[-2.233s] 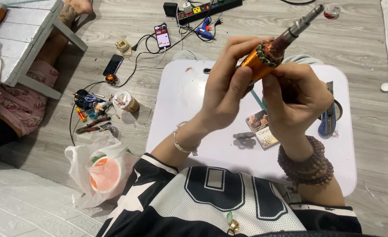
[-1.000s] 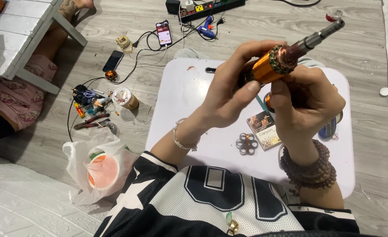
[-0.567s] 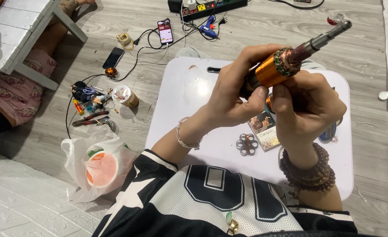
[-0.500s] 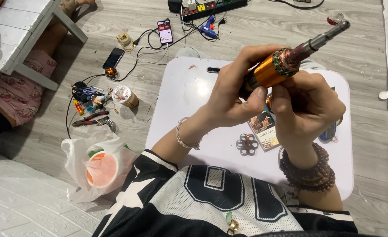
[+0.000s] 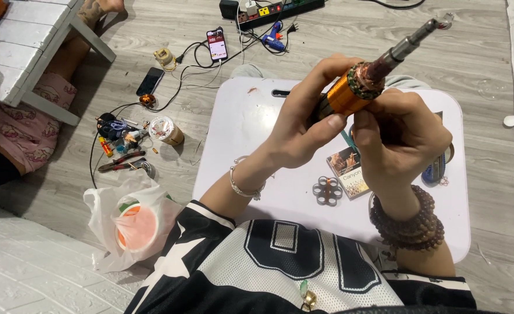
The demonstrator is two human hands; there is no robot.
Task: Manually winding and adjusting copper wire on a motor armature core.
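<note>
The motor rotor (image 5: 356, 90), wound in orange-copper wire with a dark steel shaft slanting up to the right, sits high above the small white table (image 5: 251, 134), held between both hands. We see our left hand (image 5: 303, 125) wrapped around its lower end, thumb pressed against the copper winding and fingers curled over the top, so the bottom of the rotor is hidden inside the palm. Our right hand (image 5: 399, 136) closes in from the other side, fingers bent and pressed to the winding just under the dark collar; we cannot make out whether the fingertips pinch a wire or only rest on the coil, since the knuckles cover that spot. The shaft tip reaches almost to the top edge of the view.

Below the hands, on the table, lie a dark ring-shaped part (image 5: 327, 191) with round holes and, just beside it, a small printed packet (image 5: 350, 171), partly covered by our right wrist with its brown bead bracelets (image 5: 409, 224). A blue-handled tool (image 5: 434, 171) peeks out behind that hand, mostly hidden.

On the wooden floor to the left we see a white plastic bag (image 5: 130, 224) holding an orange-lidded tub, a heap of small tools (image 5: 120, 136), two phones (image 5: 217, 44), and a power strip (image 5: 271, 10) cut off by the upper edge. Another person's leg in pink patterned cloth (image 5: 21, 131) shows at far left.
</note>
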